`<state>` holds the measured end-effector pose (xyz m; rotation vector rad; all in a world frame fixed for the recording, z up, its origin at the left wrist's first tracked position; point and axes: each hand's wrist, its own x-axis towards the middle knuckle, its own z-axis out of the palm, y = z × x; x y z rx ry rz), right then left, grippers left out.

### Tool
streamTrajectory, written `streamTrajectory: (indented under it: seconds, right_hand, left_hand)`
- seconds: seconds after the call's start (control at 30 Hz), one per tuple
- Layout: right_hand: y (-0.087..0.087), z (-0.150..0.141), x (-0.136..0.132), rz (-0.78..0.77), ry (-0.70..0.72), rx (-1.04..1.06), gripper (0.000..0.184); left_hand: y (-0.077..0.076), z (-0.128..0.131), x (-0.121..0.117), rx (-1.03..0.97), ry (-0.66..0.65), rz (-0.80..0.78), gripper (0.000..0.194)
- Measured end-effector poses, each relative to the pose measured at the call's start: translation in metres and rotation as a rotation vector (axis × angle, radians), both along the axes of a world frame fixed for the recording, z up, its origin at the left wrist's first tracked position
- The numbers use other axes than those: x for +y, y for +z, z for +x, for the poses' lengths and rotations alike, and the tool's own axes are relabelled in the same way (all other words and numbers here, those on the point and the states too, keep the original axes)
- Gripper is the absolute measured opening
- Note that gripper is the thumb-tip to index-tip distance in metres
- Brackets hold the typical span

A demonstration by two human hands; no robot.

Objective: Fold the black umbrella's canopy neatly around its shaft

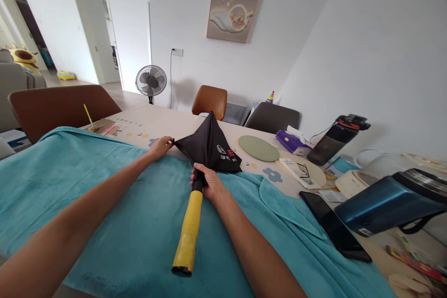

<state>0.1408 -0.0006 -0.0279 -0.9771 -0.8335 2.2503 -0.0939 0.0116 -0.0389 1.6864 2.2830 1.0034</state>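
Observation:
A folded black umbrella (211, 145) with a yellow handle (189, 232) lies on a teal towel (104, 195) spread over the table. My right hand (208, 182) is closed around the umbrella's shaft just above the yellow handle. My left hand (160, 146) pinches the left edge of the black canopy, pulling it out sideways. The canopy stands up in a loose cone with white and red printing on its right side.
To the right lie a black tablet (335, 229), a blue appliance (391, 202), glasses on paper (303, 172), a green round mat (258, 147), a purple tissue pack (291, 142) and a dark bottle (333, 142). Brown chairs (209, 100) and a fan (151, 81) stand beyond.

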Motion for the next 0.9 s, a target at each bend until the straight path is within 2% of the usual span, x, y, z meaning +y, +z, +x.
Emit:
streamTrajectory:
  seconds: [0.07, 0.17, 0.27, 0.47, 0.67, 0.9]
  right_hand:
    - [0.001, 0.002, 0.002, -0.05, 0.019, 0.043, 0.014]
    - [0.001, 0.005, 0.004, -0.088, 0.04, 0.088, 0.018]
    - [0.001, 0.006, 0.005, -0.094, 0.049, 0.111, 0.018]
    - [0.001, 0.004, 0.005, -0.064, -0.039, 0.049, 0.013]
    - [0.003, 0.004, 0.006, -0.117, -0.003, 0.086, 0.012]
    - [0.001, 0.001, 0.006, -0.038, -0.046, 0.057, 0.013]
  left_hand:
    - [-0.013, -0.009, -0.003, 0.093, -0.036, 0.0, 0.019]
    - [-0.021, -0.014, -0.003, 0.138, -0.048, -0.007, 0.019]
    - [-0.021, -0.012, -0.003, 0.157, -0.014, -0.026, 0.019]
    - [-0.018, -0.009, -0.005, 0.164, 0.082, -0.031, 0.02]
    - [-0.014, -0.006, -0.01, 0.173, 0.121, -0.03, 0.023]
    - [-0.016, -0.006, -0.011, 0.206, 0.081, -0.05, 0.022]
